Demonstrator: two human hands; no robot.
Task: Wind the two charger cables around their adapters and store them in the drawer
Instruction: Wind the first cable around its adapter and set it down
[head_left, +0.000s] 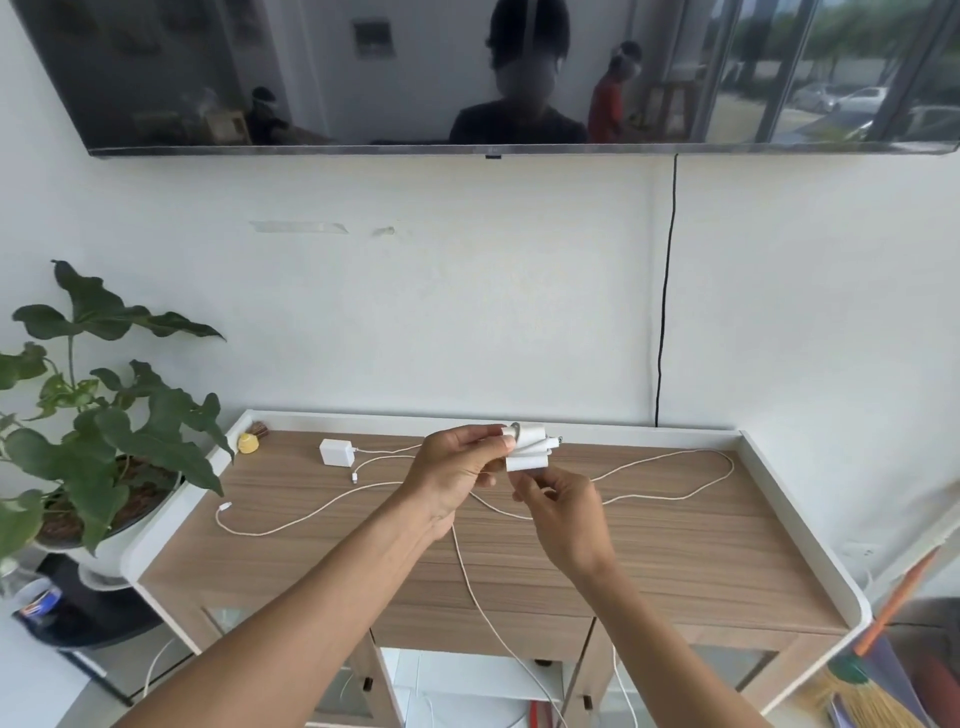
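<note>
My left hand (457, 467) grips a white adapter (527, 447) held above the wooden tabletop (649, 561). Just below it, my right hand (561, 512) pinches the adapter's white cable (675, 470) near the adapter's lower edge. That cable loops across the right of the table and another length hangs over the front edge. A second white adapter (336, 451) lies at the back left of the table, its cable (291, 522) curling loosely toward the left front. The drawer front (478, 631) under the tabletop is closed.
A potted plant (98, 441) stands left of the table. A small yellow object (248, 443) sits in the back left corner. The table has a raised white rim (800, 514). A broom (872, 696) leans at the lower right. A television hangs on the wall above.
</note>
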